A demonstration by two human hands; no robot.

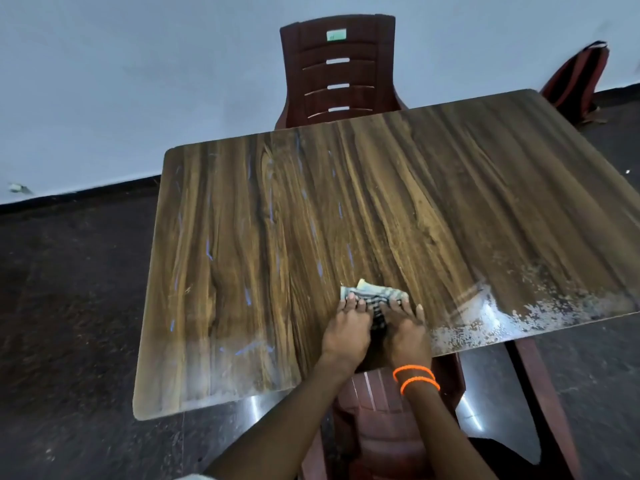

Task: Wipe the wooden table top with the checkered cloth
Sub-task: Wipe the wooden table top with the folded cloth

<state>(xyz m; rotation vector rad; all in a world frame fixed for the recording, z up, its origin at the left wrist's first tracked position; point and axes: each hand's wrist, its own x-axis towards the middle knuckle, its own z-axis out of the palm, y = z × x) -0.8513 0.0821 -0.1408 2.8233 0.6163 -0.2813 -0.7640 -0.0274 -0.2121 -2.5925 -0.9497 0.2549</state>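
Both hands (left hand (347,332), right hand (406,336)) press checkered cloth (372,299), fingers flat.

I'm looking at the wooden table top (381,209), blue streaks at left, whitish residue at its near right edge, checkered cloth (372,296) lying bunched on it.

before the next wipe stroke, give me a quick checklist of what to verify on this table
1. Both hands on the checkered cloth: ok, left hand and right hand press it flat.
2. Cloth on the table top: ok, near the front edge.
3. Path ahead free of objects: ok.
4. White residue at the right front edge: not ok.
5. Blue streaks on the left half: not ok.
6. Cloth dampness: cannot tell.
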